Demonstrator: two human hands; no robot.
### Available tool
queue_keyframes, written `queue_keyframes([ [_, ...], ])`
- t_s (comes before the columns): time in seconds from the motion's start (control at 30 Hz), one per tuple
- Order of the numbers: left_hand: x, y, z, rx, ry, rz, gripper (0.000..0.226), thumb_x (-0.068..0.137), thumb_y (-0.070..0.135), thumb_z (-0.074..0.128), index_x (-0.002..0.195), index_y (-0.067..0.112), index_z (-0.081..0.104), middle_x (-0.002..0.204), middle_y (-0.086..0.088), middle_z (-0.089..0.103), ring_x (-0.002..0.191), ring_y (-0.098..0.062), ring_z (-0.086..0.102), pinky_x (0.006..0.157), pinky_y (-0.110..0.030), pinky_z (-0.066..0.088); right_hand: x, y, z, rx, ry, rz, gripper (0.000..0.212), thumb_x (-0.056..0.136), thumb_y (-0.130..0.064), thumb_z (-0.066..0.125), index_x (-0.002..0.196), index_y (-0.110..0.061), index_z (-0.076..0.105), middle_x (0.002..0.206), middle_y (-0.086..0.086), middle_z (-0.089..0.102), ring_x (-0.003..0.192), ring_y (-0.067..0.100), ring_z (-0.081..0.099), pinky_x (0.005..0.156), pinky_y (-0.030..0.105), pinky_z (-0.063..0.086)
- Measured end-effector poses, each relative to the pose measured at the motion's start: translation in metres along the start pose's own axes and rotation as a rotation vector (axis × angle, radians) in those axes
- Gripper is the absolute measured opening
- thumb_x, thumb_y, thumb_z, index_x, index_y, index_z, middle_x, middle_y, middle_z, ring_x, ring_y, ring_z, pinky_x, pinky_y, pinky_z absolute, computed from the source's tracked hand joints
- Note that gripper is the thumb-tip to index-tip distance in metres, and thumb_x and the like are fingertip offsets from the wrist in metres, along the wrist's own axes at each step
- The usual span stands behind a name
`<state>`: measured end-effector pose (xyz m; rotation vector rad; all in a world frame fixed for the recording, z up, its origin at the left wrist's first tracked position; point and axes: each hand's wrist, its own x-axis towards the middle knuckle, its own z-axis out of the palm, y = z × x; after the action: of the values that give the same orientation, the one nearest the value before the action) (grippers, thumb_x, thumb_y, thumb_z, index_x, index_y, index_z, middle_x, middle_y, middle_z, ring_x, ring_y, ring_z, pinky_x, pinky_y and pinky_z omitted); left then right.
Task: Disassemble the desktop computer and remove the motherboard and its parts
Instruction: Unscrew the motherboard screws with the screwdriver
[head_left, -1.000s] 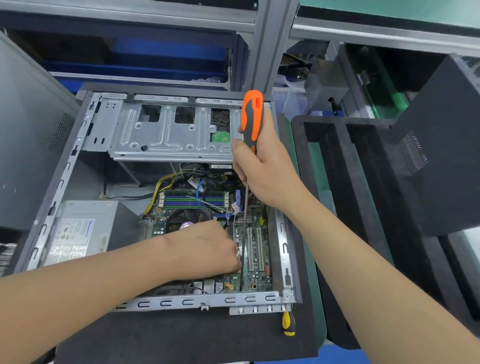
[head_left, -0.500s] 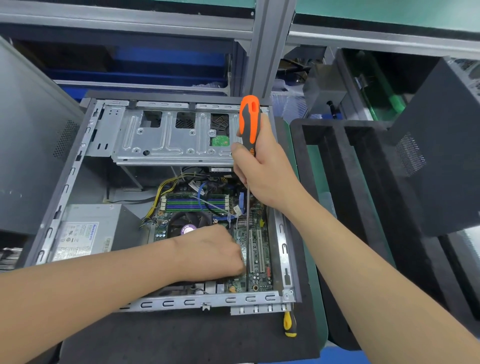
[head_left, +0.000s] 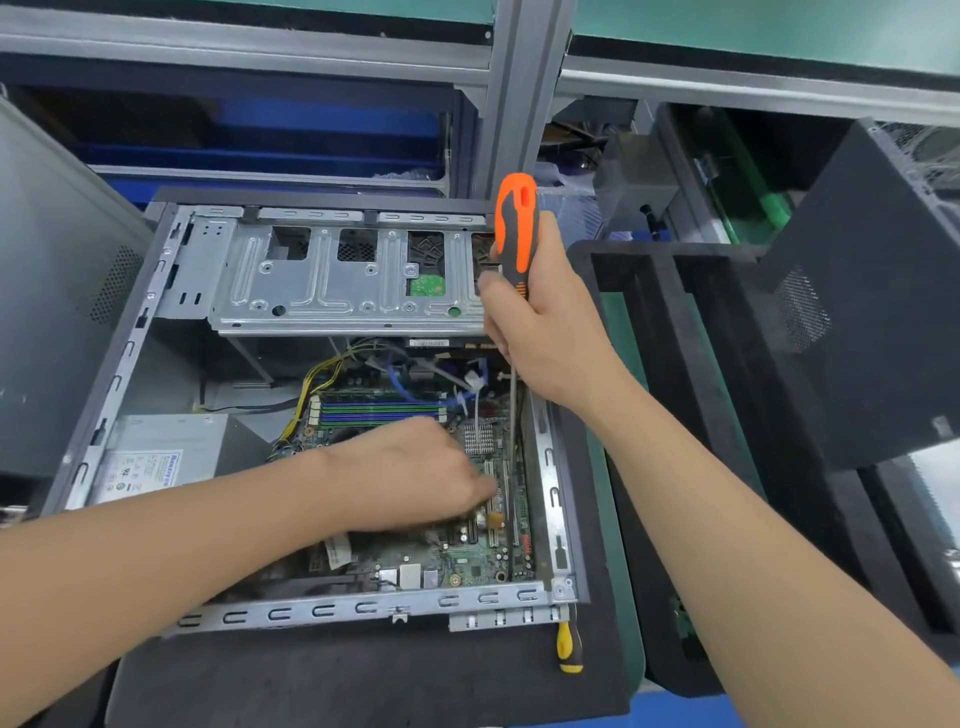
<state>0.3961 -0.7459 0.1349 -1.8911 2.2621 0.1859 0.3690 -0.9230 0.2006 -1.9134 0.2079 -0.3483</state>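
Screws come first, I think, so my right hand is wrapped tight round the orange and black screwdriver. It stands almost straight up, and its thin shaft goes down into the open computer case. My left hand is down inside the case with its fingers curled close to the tip of the shaft. It hides what is under it, so I cannot tell if it pinches a screw or only steadies the tip. The green motherboard lies flat on the floor of the case, toward its right side, and to me it looks fixed in place. A grey power supply sits in the left part of the case. A silver drive cage runs across the far end of the case. A small yellow screwdriver lies just outside the near right corner of the case. I judge the board to be light, thin and stiff, and easy to hurt. It could crack if I bend it, and its tiny parts could snap off. Yellow cables seem to reach its far side, deeper in the case, so I would unplug those before any lift. I would hold the board by its bare edges with both hands, not by the memory sticks or the little silver heatsink. If the tip slips, it could scratch the board.
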Motion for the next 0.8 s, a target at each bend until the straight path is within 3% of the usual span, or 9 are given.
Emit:
queue_keyframes([
  [0.13,0.020,-0.016,-0.006,-0.015,0.073,-0.311,0.004,0.103,0.020,0.055,0.104,0.016,0.055,0.073,0.003,0.063,0.066,-0.025,0.065,0.061,-0.038,0.059,0.003,-0.008,-0.002,-0.008,0.010,-0.038,0.016,0.094,-0.018,0.050,0.099,-0.016,0.035,0.071,0.013,0.033,0.059,0.037,0.033,0.047,0.051,0.035],
  [0.23,0.034,-0.027,-0.005,0.015,0.100,-0.486,0.017,0.098,0.017,0.058,0.087,0.023,0.045,0.081,-0.001,0.070,0.074,-0.029,0.071,0.058,-0.036,0.051,0.003,-0.011,0.001,-0.020,0.006,-0.051,0.015,0.094,-0.019,0.050,0.101,-0.016,0.036,0.072,0.013,0.035,0.058,0.036,0.035,0.049,0.051,0.037],
  [0.3,0.040,-0.030,-0.001,-0.020,0.017,-0.546,0.016,0.100,0.024,0.057,0.085,0.024,0.051,0.089,-0.003,0.073,0.081,-0.032,0.072,0.063,-0.036,0.049,0.002,-0.010,0.002,-0.017,-0.003,-0.044,0.015,0.094,-0.020,0.050,0.099,-0.018,0.036,0.070,0.007,0.034,0.057,0.033,0.035,0.049,0.052,0.038],
  [0.37,0.042,-0.032,0.001,-0.088,-0.010,-0.581,0.022,0.101,0.039,0.058,0.093,0.021,0.068,0.094,-0.005,0.074,0.083,-0.034,0.072,0.067,-0.037,0.053,0.002,-0.010,0.003,-0.016,-0.001,-0.026,0.016,0.093,-0.022,0.050,0.099,-0.019,0.036,0.068,0.004,0.035,0.057,0.034,0.036,0.050,0.053,0.038],
  [0.47,0.042,-0.037,0.000,-0.169,0.022,-0.585,0.027,0.093,0.051,0.068,0.088,0.025,0.072,0.089,-0.004,0.073,0.079,-0.031,0.069,0.063,-0.033,0.048,0.000,-0.010,0.004,-0.019,0.003,-0.016,0.017,0.094,-0.022,0.050,0.100,-0.017,0.035,0.066,0.008,0.037,0.056,0.038,0.038,0.050,0.053,0.038],
  [0.6,0.038,-0.035,0.002,-0.263,0.018,-0.610,0.054,0.082,0.059,0.076,0.062,0.024,0.041,0.071,0.001,0.056,0.078,-0.029,0.066,0.061,-0.031,0.037,-0.001,-0.012,0.008,-0.034,0.019,-0.019,0.015,0.096,-0.022,0.050,0.101,-0.018,0.036,0.062,0.009,0.045,0.055,0.036,0.044,0.050,0.052,0.042],
  [0.67,0.030,-0.032,0.001,-0.405,0.081,-0.629,0.044,0.078,0.059,0.080,0.070,0.025,0.052,0.067,0.008,0.051,0.076,-0.023,0.061,0.059,-0.028,0.034,-0.001,-0.012,0.010,-0.030,0.017,-0.038,0.014,0.097,-0.020,0.049,0.101,-0.019,0.037,0.061,0.007,0.045,0.053,0.031,0.044,0.050,0.048,0.042],
  [0.73,0.016,-0.030,-0.006,-0.553,0.148,-0.609,0.023,0.079,0.052,0.082,0.086,0.033,0.070,0.059,0.014,0.053,0.068,-0.007,0.055,0.053,-0.025,0.032,-0.001,-0.011,0.013,-0.027,0.012,-0.057,0.013,0.097,-0.019,0.049,0.101,-0.020,0.037,0.062,0.011,0.045,0.052,0.027,0.042,0.048,0.045,0.042],
  [0.8,0.001,-0.027,-0.012,-0.670,0.179,-0.540,0.011,0.082,0.042,0.083,0.090,0.039,0.076,0.057,0.027,0.057,0.062,0.007,0.055,0.051,-0.012,0.031,-0.001,-0.010,0.016,-0.018,0.013,-0.055,0.012,0.097,-0.019,0.049,0.100,-0.022,0.037,0.066,0.015,0.043,0.054,0.032,0.041,0.048,0.046,0.041],
])
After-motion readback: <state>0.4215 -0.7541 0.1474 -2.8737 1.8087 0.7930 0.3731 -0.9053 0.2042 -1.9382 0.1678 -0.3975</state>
